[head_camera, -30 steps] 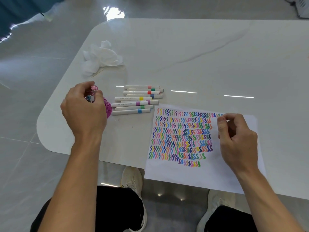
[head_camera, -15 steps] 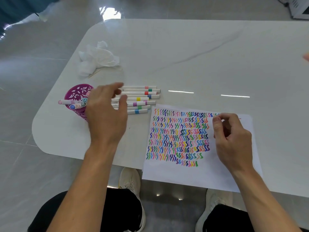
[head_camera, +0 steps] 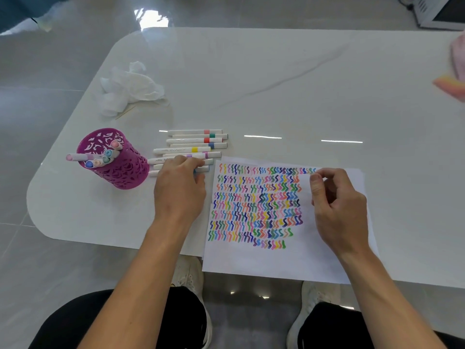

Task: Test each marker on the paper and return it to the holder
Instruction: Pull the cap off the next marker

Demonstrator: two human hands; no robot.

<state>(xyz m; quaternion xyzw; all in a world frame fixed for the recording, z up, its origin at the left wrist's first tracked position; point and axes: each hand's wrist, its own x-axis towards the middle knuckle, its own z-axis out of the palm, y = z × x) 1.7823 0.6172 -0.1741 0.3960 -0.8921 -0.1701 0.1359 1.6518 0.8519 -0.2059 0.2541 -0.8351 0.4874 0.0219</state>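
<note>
Nearest the camera, the person's black trousers (head_camera: 176,321) and white shoes (head_camera: 191,275) showed below the edge of the glossy white stone counter (head_camera: 276,84). A white sheet of paper (head_camera: 264,263), covered in rows of many-coloured squiggles, lay at that near edge and hung slightly over it. The right hand (head_camera: 339,210) rested on the paper's right part, its fingers curled closed. The thumb tip met the forefinger just beside the top row of squiggles, and nothing could be seen between them. The left hand (head_camera: 178,190) lay just left of the paper, its fingers (head_camera: 195,162) bent down onto the nearest of a row of white-barrelled markers with coloured bands (head_camera: 193,141). These lay side by side on the counter, just beyond the paper's top left corner. Whether the fingers had closed round one marker could not be told. Left of the row, close to it, stood a purple perforated cylindrical holder (head_camera: 123,170) with several capped markers (head_camera: 108,153) upright inside. One pink-capped marker (head_camera: 78,156) leaned out over its left rim. Farther back lay a crumpled white tissue (head_camera: 130,89) with a thin wooden stick (head_camera: 125,113) at its near side. A blurred pink and orange object (head_camera: 453,84) sat at the far right edge.
</note>
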